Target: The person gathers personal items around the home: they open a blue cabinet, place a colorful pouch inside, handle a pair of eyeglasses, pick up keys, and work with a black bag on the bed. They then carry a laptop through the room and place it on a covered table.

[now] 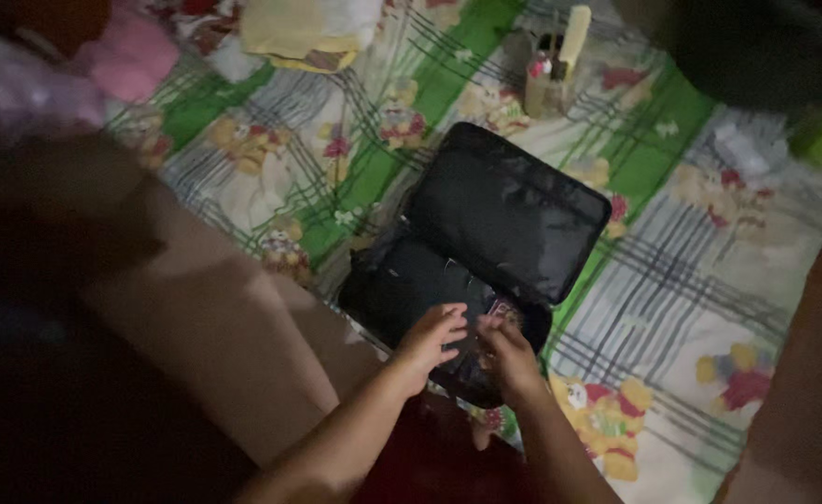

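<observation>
A black zip case [509, 219] lies open on a patterned bedsheet [710, 280], its lid flipped back toward the far side. Both my hands reach into its lower half. My left hand [430, 338] rests on the dark contents with fingers curled. Beside it, my right hand [507, 350] pinches at something small and dark inside the case. The light is dim, so I cannot make out what the fingers hold.
A small cup with pens and a pale stick [551, 70] stands beyond the case. Folded yellow and white cloth [308, 33] and a pink bundle [126, 51] lie at the far left. My bare legs [215, 317] flank the case on both sides.
</observation>
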